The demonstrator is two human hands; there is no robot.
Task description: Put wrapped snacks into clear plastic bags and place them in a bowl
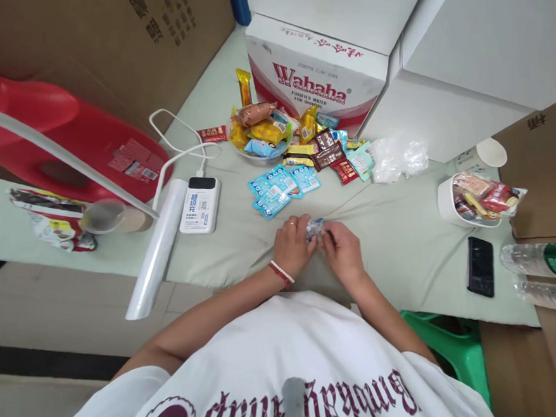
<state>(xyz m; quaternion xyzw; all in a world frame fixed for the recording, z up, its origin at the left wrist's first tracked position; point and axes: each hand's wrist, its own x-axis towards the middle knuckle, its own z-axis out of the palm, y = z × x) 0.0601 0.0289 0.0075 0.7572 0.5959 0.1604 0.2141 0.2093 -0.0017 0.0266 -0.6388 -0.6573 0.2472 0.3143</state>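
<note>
My left hand (293, 243) and my right hand (344, 252) meet over the pale green cloth (399, 242), both pinched on a small blue-and-clear snack packet (313, 227) held between them. A red and white bracelet is on my left wrist. Just beyond my hands lie several light blue sachets (279, 189). Farther back is a heap of mixed snack packets (292, 139), some in a clear bowl.
A white power bank (201, 204) with a cable and a roll of clear bags (156, 247) lie at left. A Wahaha box (315, 78) stands behind. At right are a white tub of snacks (473, 200), a black phone (481, 266) and water bottles (541, 259).
</note>
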